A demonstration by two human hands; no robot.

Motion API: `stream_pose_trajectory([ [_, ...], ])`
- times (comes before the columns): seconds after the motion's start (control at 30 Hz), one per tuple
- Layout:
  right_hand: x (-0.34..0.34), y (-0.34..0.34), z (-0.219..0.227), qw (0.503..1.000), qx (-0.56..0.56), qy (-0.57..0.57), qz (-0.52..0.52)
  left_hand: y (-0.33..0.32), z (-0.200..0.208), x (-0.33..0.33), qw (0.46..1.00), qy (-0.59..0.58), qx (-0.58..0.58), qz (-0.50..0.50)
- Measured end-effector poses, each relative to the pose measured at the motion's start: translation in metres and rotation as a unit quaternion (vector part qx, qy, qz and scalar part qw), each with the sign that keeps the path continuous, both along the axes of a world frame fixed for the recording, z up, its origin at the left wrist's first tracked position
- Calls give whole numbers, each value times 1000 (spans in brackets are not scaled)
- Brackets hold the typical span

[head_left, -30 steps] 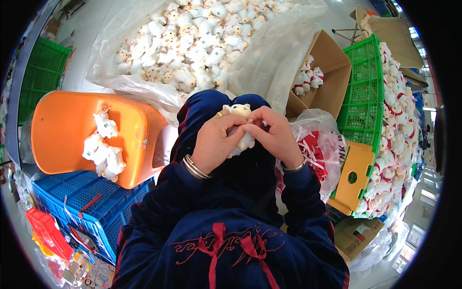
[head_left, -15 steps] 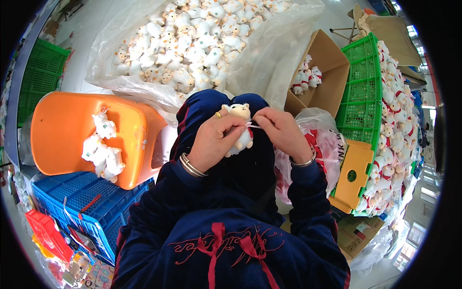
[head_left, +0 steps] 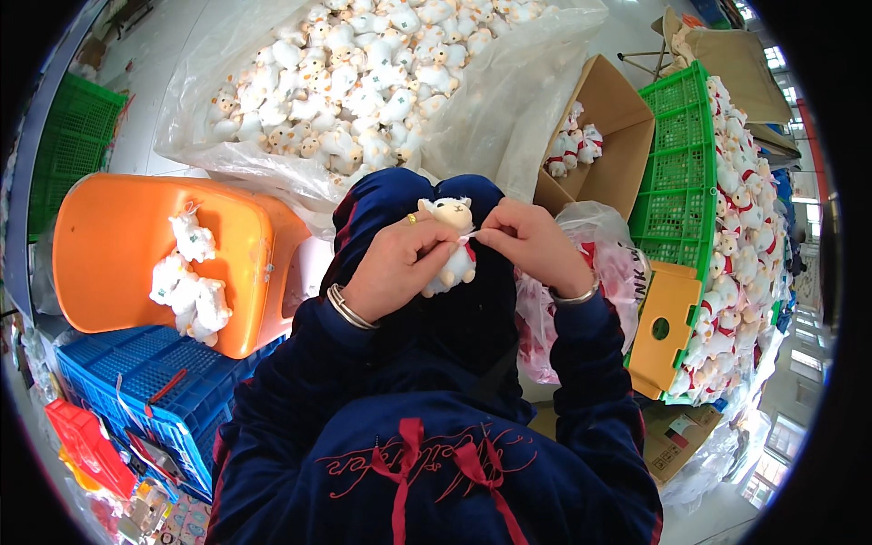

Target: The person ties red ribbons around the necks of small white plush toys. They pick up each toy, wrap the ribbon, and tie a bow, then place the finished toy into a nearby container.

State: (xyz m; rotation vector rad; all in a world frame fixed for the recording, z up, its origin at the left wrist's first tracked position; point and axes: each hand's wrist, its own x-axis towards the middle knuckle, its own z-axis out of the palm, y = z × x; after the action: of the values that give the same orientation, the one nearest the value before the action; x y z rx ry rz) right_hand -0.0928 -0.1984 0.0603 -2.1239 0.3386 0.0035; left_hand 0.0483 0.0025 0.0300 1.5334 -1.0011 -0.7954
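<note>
A small white plush lamb (head_left: 450,213) with a red piece on its chest rests upright on my lap, facing me. My left hand (head_left: 395,268), wearing a ring, grips it from the left side, thumb and forefinger pressed together at its neck. A thin pale ribbon (head_left: 470,236) runs across the neck. Its right end is pinched between the thumb and forefinger of my right hand (head_left: 538,247). Part of the lamb's body is covered by my left fingers, and I cannot see whether the ribbon is knotted.
Ahead lies a large clear plastic bag (head_left: 195,127) full of plush lambs. An orange chair (head_left: 100,245) with a few lambs stands left, above a blue crate (head_left: 127,363). Rightward are a cardboard box (head_left: 627,136), a pink-filled bag (head_left: 595,272) and a green crate (head_left: 672,191) beside many lambs.
My right hand has drawn slightly closer to the lamb's neck, and less ribbon shows between my hands. My left hand still grips the toy.
</note>
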Motion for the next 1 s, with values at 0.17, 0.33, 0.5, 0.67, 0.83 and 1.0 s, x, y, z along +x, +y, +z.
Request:
stream_pose_trajectory([
  [0.17,-17,-19,25,956,247,149,-53,5,0,2,999,33,31,2],
  [0.33,-41,-42,50,934,337,85,-83,4,2,2,999,31,18,1],
  [0.5,-36,-33,25,964,208,48,-159,5,3,2,999,33,21,0],
  [0.67,-9,7,20,945,260,145,-133,4,1,1,999,29,18,1],
  [0.83,-3,10,6,933,309,163,-82,4,3,2,999,30,27,-7],
  [1.0,-3,14,11,938,331,92,-34,5,4,4,999,43,27,-12],
])
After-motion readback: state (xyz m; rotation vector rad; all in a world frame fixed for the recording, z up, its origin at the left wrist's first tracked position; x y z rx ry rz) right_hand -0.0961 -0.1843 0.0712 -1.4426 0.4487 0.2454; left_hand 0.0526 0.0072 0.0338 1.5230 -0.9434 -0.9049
